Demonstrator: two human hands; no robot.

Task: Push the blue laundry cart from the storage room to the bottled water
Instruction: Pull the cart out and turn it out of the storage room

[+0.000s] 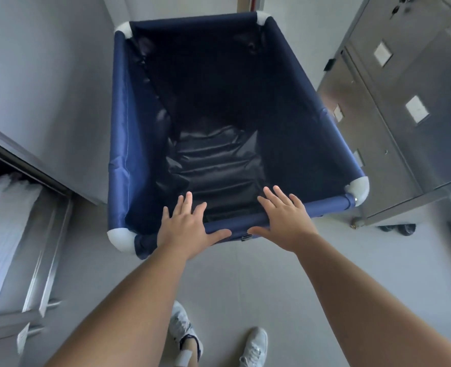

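Both hands spread over the near rail of the blue laundry cart.

The cart fills the middle of the view, its dark fabric bin open and empty, standing on the grey floor between a steel cabinet on the right and an open shelf holding white linen on the left. The left hand and right hand lie side by side at the cart's near rail, fingers wide and flat, gripping nothing. White shoes show below.

Empty blue laundry cart with white corners stands upright.
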